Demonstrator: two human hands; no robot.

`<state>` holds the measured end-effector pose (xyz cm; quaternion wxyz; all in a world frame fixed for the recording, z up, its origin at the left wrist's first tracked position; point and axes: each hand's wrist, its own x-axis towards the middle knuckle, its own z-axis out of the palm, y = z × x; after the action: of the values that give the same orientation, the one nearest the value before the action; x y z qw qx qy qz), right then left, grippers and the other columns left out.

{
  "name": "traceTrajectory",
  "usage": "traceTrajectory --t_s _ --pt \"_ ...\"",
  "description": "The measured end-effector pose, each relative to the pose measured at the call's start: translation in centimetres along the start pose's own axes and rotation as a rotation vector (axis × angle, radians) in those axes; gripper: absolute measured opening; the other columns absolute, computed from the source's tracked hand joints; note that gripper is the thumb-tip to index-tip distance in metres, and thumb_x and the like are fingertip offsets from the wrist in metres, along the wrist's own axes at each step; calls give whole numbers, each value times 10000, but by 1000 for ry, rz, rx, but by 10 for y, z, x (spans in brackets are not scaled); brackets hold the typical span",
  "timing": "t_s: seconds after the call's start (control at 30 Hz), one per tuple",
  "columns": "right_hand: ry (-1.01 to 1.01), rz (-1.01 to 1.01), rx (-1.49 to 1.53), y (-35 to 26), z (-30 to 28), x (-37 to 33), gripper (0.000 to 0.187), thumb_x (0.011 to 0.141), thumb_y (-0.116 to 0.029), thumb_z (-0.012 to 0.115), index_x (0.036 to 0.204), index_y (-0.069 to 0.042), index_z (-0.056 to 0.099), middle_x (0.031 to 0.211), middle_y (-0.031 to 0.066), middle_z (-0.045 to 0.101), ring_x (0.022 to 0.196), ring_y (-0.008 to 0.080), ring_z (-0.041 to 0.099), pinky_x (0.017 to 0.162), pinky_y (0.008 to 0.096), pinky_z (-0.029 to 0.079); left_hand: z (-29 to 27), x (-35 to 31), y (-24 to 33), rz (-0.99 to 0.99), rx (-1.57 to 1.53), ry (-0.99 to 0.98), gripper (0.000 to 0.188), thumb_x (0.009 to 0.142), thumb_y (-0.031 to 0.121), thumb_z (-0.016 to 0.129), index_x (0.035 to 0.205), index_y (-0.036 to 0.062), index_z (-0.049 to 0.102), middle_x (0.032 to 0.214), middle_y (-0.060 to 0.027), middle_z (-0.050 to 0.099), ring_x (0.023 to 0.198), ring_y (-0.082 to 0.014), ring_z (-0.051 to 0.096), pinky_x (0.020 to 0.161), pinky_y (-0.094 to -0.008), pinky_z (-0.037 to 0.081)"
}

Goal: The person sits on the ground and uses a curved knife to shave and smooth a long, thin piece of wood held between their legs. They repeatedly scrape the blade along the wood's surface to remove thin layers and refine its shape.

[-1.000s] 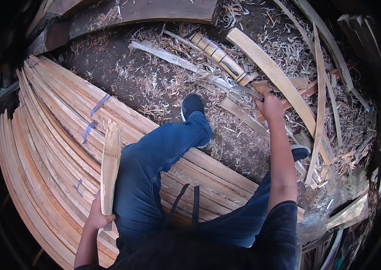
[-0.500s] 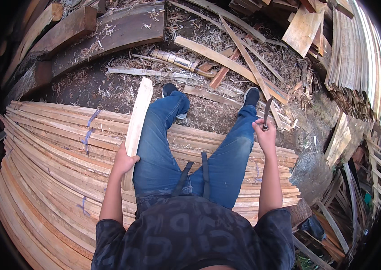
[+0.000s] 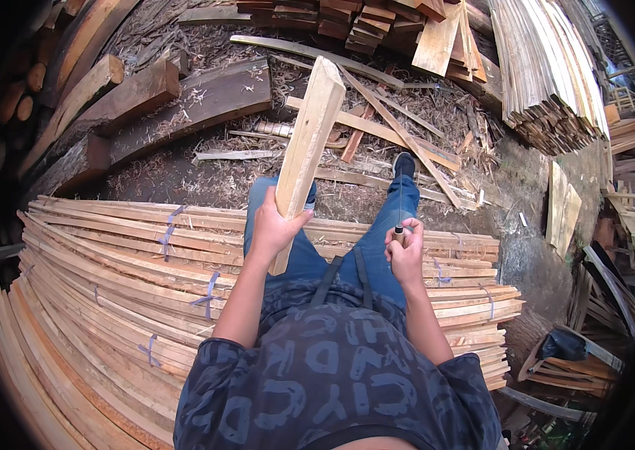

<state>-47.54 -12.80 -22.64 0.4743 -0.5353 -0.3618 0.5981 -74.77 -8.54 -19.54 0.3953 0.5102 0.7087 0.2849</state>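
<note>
My left hand (image 3: 274, 227) is closed round the lower part of a pale, squared length of wood (image 3: 308, 142), held up and slanting slightly right at its far end. That far end looks cut to a bevel. In my right hand (image 3: 406, 251), to the right above my thigh, is a knife (image 3: 398, 229), gripped by its handle. Its blade is seen nearly edge-on as a thin line pointing away from me, hard to make out against the trouser leg. Knife and wood are apart.
I sit on stacked wooden strips (image 3: 107, 262) tied in bundles with purple bands. Ahead, loose planks (image 3: 381, 131) lie on ground covered in shavings. Thick dark beams (image 3: 212, 97) are at the far left. A tall stack of thin boards (image 3: 550, 75) stands at the far right.
My left hand has lifted the wood and moved it right, toward the middle. My right hand has come inward and nearer with the knife, whose blade has turned edge-on. The view has shifted.
</note>
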Motion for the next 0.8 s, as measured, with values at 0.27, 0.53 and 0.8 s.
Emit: traceTrajectory --t_s 0.27,0.53,0.8 --pt "-235 -138 213 -34 30 -41 265 990 -92 510 1209 -70 364 947 163 629 541 94 536 372 201 386 -19 -63 6 171 3 -225 798 625 321 861 1238 16 452 1066 -217 658 1007 -337 655 877 -398 505" --pt "-82 -165 408 -29 46 -45 83 922 -96 577 868 -45 539 630 59 574 430 47 431 352 199 343 -31 -107 5 224 173 49 771 612 287 855 1232 48 464 1028 -245 657 958 -405 655 828 -447 518" --pt "-187 -106 321 -36 60 -9 299 863 -106 713 792 -95 423 1034 118 619 543 46 497 406 202 423 -48 -138 7 182 226 196 708 625 219 850 1215 54 496 1021 -189 662 933 -346 665 818 -408 518"
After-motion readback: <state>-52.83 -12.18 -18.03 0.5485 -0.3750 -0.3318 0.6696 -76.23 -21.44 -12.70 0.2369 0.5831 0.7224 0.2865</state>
